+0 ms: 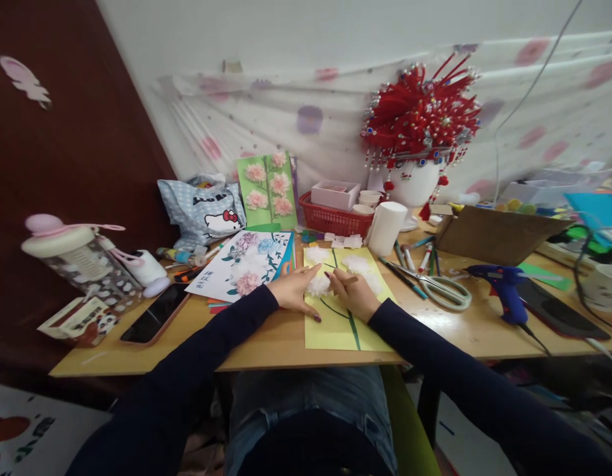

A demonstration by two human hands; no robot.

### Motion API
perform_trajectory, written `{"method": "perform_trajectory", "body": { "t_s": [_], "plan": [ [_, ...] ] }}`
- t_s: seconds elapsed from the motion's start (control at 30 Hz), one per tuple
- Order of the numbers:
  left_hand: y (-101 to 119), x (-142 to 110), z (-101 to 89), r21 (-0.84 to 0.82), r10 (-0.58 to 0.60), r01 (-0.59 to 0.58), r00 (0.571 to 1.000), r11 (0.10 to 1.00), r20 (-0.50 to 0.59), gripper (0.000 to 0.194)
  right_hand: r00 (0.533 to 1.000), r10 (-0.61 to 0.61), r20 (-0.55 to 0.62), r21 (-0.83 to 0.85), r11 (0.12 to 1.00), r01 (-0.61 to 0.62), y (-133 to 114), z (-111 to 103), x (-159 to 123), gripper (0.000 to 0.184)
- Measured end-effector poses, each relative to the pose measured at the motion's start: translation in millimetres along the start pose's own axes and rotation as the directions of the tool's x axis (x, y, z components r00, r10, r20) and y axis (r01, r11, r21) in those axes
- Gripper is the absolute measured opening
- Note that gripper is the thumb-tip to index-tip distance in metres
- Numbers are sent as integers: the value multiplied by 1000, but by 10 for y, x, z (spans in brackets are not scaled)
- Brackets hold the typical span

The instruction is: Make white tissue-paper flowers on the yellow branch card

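The left hand (294, 291) spreads thumb and fingers around 1 fluffy white flower (317, 286) on yellow paper (321, 334); the right hand's (354, 295) fingers bunch there, grip unclear. Beneath: wooden desk (266, 349); behind: spotted plastic sheeting (270, 112).

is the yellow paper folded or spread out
Spread out: the yellow paper lies flat on the wooden table, with no fold showing.

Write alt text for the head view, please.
A person's hands flank a fluffy white flower on yellow paper with a green stem. Scissors and a blue glue gun are to the right; a pink-flowered green card stands behind.
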State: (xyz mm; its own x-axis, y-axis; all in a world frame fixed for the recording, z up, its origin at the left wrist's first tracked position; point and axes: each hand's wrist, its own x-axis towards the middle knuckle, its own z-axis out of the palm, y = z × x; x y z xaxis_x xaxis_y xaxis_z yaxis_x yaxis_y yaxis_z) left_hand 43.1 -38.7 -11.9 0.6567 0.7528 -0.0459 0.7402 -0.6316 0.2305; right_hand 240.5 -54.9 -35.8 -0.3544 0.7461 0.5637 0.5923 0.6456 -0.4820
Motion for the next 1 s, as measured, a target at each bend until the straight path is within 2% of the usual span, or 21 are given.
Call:
{"method": "perform_trajectory", "body": {
  "t_s": [0.1, 0.17, 0.3, 0.37, 0.4, 0.47, 0.5, 0.57, 0.63, 0.7, 0.73, 0.8, 1.0],
  "plan": [
    [13, -11, -20, -3, -17, 17, 1000, 1000, 9, 124, 975, 203, -87, 263, 949, -174, 25, -5, 0, 50],
    [28, -15, -17, -6, -21, 21, 1000, 1000, 11, 125, 946, 286, -150, 385, 899, -210, 35, 1, -5, 52],
    [40, -9, 1, -30, -23, 23, 1000, 999, 17, 128, 926, 304, -225, 453, 874, -177, 34, 0, -29, 54],
    [-19, -15, -61, -65, -18, 19, 1000, 998, 14, 126, 922, 295, -250, 459, 875, -155, 32, -10, -40, 53],
    [-80, -27, -130, -84, -23, 22, 1000, 996, -5, 121, 919, 291, -266, 463, 875, -143, 30, -16, -43, 53],
    [-272, -79, -344, -110, -66, 56, 993, 992, -93, 94, 913, 286, -290, 465, 876, -127, 25, -28, -41, 53],
    [-399, -121, -480, -113, -104, 86, 980, 990, -169, 74, 912, 283, -297, 464, 877, -121, 19, -33, -38, 54],
    [-686, -228, -759, -93, -212, 192, 926, 977, -311, 35, 915, 275, -296, 461, 880, -115, 7, -40, -28, 54],
    [-968, -343, -972, -83, -333, 330, 844, 940, -420, 26, 915, 275, -294, 468, 877, -113, -4, -41, -20, 54],
    [-1197, -437, -1060, -77, -431, 449, 774, 890, -464, 27, 914, 278, -296, 470, 875, -114, -5, -39, -15, 53],
    [-1284, -467, -1055, -69, -457, 484, 758, 873, -465, 27, 912, 280, -300, 466, 877, -115, -1, -37, -13, 53],
    [-1410, -489, -973, -46, -483, 520, 753, 853, -446, 26, 907, 281, -312, 452, 884, -118, 14, -33, -12, 53],
    [-1555, -377, -664, 35, -491, 539, 791, 842, -366, 26, 902, 288, -323, 441, 889, -126, 46, -30, -13, 53]
  ]
}}
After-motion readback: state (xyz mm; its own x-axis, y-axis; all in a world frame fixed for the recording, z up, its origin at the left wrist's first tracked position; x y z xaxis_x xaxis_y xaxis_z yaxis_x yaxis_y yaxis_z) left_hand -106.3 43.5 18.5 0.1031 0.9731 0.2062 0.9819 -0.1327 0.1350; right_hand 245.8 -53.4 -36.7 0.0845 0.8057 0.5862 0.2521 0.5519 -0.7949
